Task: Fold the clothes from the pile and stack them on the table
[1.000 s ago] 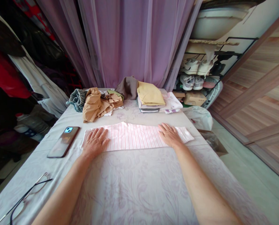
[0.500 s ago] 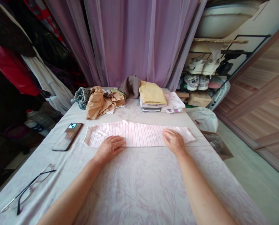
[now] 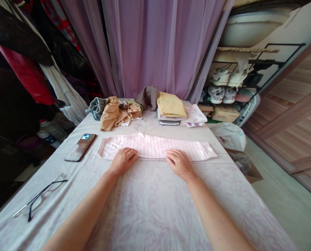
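Observation:
Pink-and-white striped pants (image 3: 152, 146), folded into a long flat strip, lie crosswise on the table. At their near edge, left of the middle, my left hand (image 3: 124, 160) has its fingers curled over the cloth with the thumb close to them. My right hand (image 3: 180, 164) pinches the same near edge, right of the middle. The fingertips of both hands are partly hidden against the fabric. Behind the pants, a stack of folded clothes topped by a yellow piece (image 3: 171, 104) sits beside a folded white patterned garment (image 3: 195, 115).
Crumpled tan clothes (image 3: 110, 113), a dark green bundle (image 3: 96, 108) and a grey-brown cloth (image 3: 147, 97) lie at the table's back. A phone (image 3: 80, 148) and eyeglasses (image 3: 39, 197) rest on the left. Beyond the right edge are a plastic bag (image 3: 231, 136) and a shoe rack (image 3: 269, 62).
My right hand has slid left along the pants to their near edge, closer to my left hand. My left hand's fingers have curled in at the edge. The view has shifted slightly.

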`<state>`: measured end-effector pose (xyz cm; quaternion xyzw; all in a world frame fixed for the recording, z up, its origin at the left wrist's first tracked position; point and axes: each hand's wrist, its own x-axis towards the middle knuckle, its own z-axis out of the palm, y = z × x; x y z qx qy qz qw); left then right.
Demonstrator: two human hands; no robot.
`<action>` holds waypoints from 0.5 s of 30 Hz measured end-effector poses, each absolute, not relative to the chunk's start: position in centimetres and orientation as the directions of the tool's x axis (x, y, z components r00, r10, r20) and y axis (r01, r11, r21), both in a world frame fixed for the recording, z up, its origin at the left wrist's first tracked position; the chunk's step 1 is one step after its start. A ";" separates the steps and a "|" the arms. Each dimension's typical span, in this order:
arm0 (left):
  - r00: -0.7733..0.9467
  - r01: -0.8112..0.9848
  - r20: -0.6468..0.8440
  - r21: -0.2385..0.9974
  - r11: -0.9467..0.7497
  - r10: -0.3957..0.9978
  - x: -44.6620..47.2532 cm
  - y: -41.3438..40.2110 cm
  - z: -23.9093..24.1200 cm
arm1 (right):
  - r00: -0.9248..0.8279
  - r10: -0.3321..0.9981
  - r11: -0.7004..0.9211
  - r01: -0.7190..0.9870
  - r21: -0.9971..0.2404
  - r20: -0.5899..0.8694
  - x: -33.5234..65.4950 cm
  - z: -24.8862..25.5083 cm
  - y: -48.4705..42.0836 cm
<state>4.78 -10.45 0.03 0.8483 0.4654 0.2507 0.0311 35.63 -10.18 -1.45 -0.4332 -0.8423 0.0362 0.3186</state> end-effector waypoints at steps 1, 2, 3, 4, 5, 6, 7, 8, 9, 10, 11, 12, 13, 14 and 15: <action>0.436 0.778 0.408 0.278 -0.564 0.802 4.8 -10.6 0.0 | -0.422 0.744 0.626 0.710 -0.322 0.518 35.7 -1.6 -10.0; 0.426 0.784 0.419 0.272 -0.559 0.802 4.8 -10.8 -0.1 | -0.420 0.739 0.628 0.714 -0.310 0.527 35.7 -1.8 -9.9; 0.415 0.791 0.427 0.267 -0.550 0.803 4.9 -11.0 -0.2 | -0.418 0.735 0.627 0.719 -0.301 0.533 35.8 -1.9 -9.8; 0.405 0.798 0.432 0.263 -0.542 0.806 4.9 -11.2 -0.3 | -0.416 0.733 0.625 0.723 -0.293 0.537 35.9 -2.0 -9.7; 0.398 0.803 0.435 0.260 -0.536 0.807 4.9 -11.5 -0.5 | -0.414 0.732 0.624 0.727 -0.287 0.541 35.9 -2.1 -9.7; 0.396 0.806 0.437 0.256 -0.534 0.808 4.9 -11.9 -0.6 | -0.412 0.731 0.622 0.730 -0.284 0.543 35.9 -2.1 -9.7; 0.397 0.807 0.438 0.253 -0.534 0.807 4.8 -12.2 -0.6 | -0.409 0.731 0.620 0.731 -0.283 0.546 35.8 -2.2 -9.8; 0.399 0.806 0.437 0.251 -0.536 0.806 4.8 -12.6 -0.7 | -0.403 0.732 0.618 0.733 -0.286 0.549 35.8 -2.2 -10.0; 0.399 0.807 0.437 0.251 -0.535 0.806 4.8 -12.9 -0.7 | -0.395 0.735 0.612 0.735 -0.290 0.551 35.8 -2.2 -10.1; 0.394 0.808 0.438 0.255 -0.532 0.808 4.7 -13.1 -0.7 | -0.383 0.740 0.605 0.739 -0.297 0.553 35.8 -2.2 -10.3; 0.383 0.810 0.439 0.263 -0.525 0.812 4.6 -13.3 -0.7 | -0.370 0.744 0.597 0.743 -0.304 0.556 35.8 -2.3 -10.4; 0.370 0.812 0.439 0.275 -0.515 0.818 4.4 -13.4 -0.7 | -0.359 0.748 0.589 0.746 -0.310 0.558 35.8 -2.3 -10.6; 0.355 0.815 0.435 0.289 -0.502 0.828 4.2 -13.4 -0.6 | -0.350 0.752 0.583 0.748 -0.316 0.559 35.8 -2.4 -10.6; 0.338 0.822 0.424 0.301 -0.483 0.840 3.9 -13.3 -0.5 | -0.345 0.756 0.578 0.750 -0.321 0.556 35.8 -2.3 -10.6; 0.316 0.835 0.408 0.309 -0.456 0.856 3.4 -13.1 -0.4 | -0.340 0.763 0.571 0.753 -0.326 0.550 35.7 -2.2 -10.5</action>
